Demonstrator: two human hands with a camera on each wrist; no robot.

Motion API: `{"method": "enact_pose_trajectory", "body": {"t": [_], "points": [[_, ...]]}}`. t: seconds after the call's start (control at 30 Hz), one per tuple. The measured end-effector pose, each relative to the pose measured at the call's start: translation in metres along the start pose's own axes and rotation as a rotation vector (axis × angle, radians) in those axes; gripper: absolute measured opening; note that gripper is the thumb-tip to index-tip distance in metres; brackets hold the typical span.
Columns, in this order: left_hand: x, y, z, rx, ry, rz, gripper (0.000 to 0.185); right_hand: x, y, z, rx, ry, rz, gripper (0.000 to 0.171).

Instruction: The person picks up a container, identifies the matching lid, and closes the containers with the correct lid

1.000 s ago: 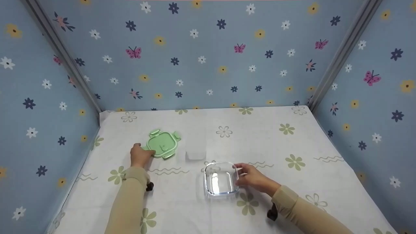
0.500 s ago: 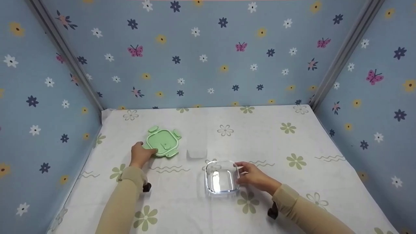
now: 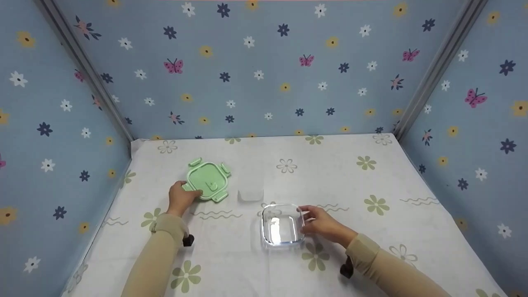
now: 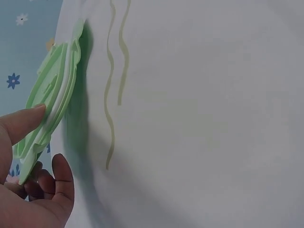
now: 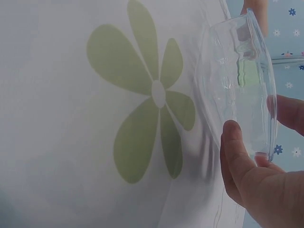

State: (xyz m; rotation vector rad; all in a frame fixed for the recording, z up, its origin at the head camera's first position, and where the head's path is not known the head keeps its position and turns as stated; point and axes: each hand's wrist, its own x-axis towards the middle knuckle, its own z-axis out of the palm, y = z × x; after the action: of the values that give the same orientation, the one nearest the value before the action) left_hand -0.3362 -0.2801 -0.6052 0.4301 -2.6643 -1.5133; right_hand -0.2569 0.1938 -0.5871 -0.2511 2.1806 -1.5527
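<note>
At the left, the light-green snap-lock lid lies in the grasp of the left hand, which pinches its near-left edge, thumb over the upper face and the other fingers curled at or below the rim; the lid seems raised from the floral tablecloth, its shadow falling beside it in the left wrist view; its locking flaps splay outward, so a firm pinch on the solid rim should serve better than one on a flap, which would likely swing; a one-edge hold probably lets the far side dip, so levelling the lid calls for a steady wrist; the left forearm reaches forward from the bottom edge, leaning slightly right; just right of the lid, a whitish boxy object is too washed out to identify, and either hand would do well to avoid it; further right and nearer the person, the square glass container faces open side up; the right hand grips its right wall, partly closed, with digits on both sides of the glass; whether the base bears fully on the cloth, I cannot tell; smooth glass may slip, so light, even pressure is best; the right forearm slants in from the lower right corner.
</note>
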Motion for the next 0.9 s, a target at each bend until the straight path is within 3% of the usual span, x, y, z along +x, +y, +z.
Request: {"method": "enact_pose_trajectory", "body": {"t": [0.13,0.43,0.7,0.9], "points": [[-0.001,0.001,0.002,-0.018,-0.006,0.005,0.072,0.001,0.001,0.000,-0.008,0.007,0.008,0.072],[-0.002,0.005,0.003,-0.131,-0.081,-0.056,0.078,0.001,0.001,0.000,-0.012,0.003,0.005,0.073],[-0.005,0.011,0.003,-0.179,-0.076,-0.047,0.077,0.002,0.002,-0.001,0.001,0.005,0.014,0.074],[-0.003,0.004,0.003,-0.220,-0.089,-0.025,0.071,0.003,0.004,-0.002,0.017,-0.004,0.008,0.074]]}}
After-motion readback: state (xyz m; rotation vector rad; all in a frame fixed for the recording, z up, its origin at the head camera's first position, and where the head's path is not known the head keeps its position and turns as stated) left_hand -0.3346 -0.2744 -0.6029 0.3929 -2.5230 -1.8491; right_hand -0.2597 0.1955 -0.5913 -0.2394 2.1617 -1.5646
